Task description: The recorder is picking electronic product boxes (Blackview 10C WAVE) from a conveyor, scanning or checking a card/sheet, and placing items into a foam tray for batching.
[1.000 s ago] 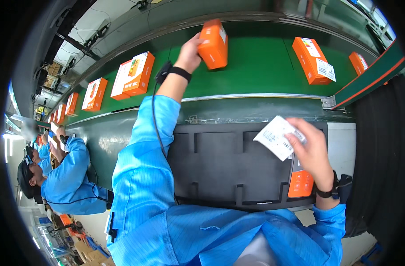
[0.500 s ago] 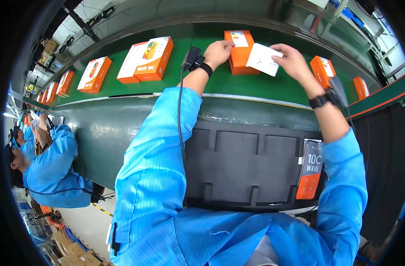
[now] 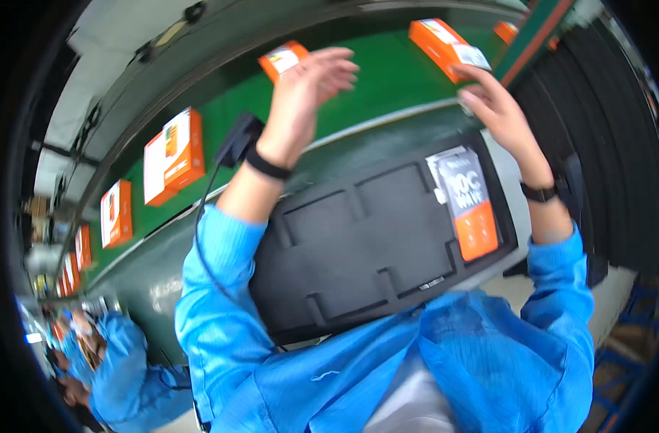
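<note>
My left hand (image 3: 311, 90) is raised over the green belt (image 3: 373, 108), fingers stretched and blurred, holding nothing I can see. Just behind it is an orange box (image 3: 282, 58), partly covered by the hand. My right hand (image 3: 499, 112) is at the belt's near edge, fingers apart, its forefinger close to another orange box (image 3: 436, 45); whether it touches cannot be told. A white patch (image 3: 474, 57) shows at that box's near end. Below my hands, a smartphone (image 3: 470, 206) with a grey and orange front lies at the right end of a black tray (image 3: 358, 252).
More orange boxes, among them a side-by-side pair (image 3: 174, 157) and a single one (image 3: 116, 213), line the belt to the left. A green post (image 3: 528, 47) rises at the right. A co-worker in a blue sleeve (image 3: 124, 375) works at the lower left.
My view has turned, shifting the boxes. My left hand has left the box it touched, and my right hand has let go of the white card.
</note>
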### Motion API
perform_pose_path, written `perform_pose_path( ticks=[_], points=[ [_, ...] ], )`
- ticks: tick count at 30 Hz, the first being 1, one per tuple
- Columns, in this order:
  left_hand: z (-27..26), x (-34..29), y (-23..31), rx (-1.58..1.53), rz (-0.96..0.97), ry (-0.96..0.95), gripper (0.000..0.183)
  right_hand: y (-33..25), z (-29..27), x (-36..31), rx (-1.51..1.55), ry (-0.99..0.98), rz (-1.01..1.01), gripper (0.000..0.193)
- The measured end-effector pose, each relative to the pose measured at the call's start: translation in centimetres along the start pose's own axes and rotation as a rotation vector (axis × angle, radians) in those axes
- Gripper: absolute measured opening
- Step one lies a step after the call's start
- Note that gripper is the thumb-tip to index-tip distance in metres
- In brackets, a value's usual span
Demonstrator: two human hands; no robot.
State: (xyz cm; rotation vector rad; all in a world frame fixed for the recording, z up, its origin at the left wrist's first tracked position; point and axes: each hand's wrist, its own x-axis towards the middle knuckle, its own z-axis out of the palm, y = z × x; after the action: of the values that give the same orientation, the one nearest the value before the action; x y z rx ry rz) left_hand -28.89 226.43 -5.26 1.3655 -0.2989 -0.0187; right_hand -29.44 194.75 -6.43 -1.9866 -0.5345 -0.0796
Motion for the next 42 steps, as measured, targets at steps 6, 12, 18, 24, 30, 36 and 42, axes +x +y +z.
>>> perform_pose_path(
  ticks=[6, 12, 18, 24, 30, 36, 42],
  points=[
    [13.5, -14.8, -1.4, -0.311, -0.674, -0.236, 0.044, 1.2, -2.2, -23.4, 0.117, 0.612, 0.337, 0.031],
    [17.0, -15.8, -2.8, -0.258, -0.632, -0.126, 0.042, -4.1, -1.3, -24.9, 0.232, 0.552, 0.219, 0.026],
    [18.1, -14.7, -7.1, -0.238, -0.533, -0.073, 0.029, -4.6, -3.7, -17.4, 0.307, 0.308, 0.05, 0.019],
    [11.7, -17.2, 1.2, -0.306, -0.314, -0.061, 0.023, -4.6, -2.0, -12.3, 0.113, 0.138, 0.056, 0.018],
    [-8.6, -15.8, 8.9, -0.2, -0.095, 0.481, 0.03, -7.7, 4.9, -11.9, -0.816, -0.203, -0.239, 0.062],
    [-32.6, -13.6, 10.0, 0.052, -0.042, 0.814, 0.026, -8.3, 5.1, -10.4, -0.799, -0.272, -0.15, 0.053],
    [-43.2, -11.1, 5.2, 0.143, -0.133, 1.029, 0.02, -9.6, 5.8, -10.7, -0.288, -0.09, 0.034, 0.028]
  ],
)
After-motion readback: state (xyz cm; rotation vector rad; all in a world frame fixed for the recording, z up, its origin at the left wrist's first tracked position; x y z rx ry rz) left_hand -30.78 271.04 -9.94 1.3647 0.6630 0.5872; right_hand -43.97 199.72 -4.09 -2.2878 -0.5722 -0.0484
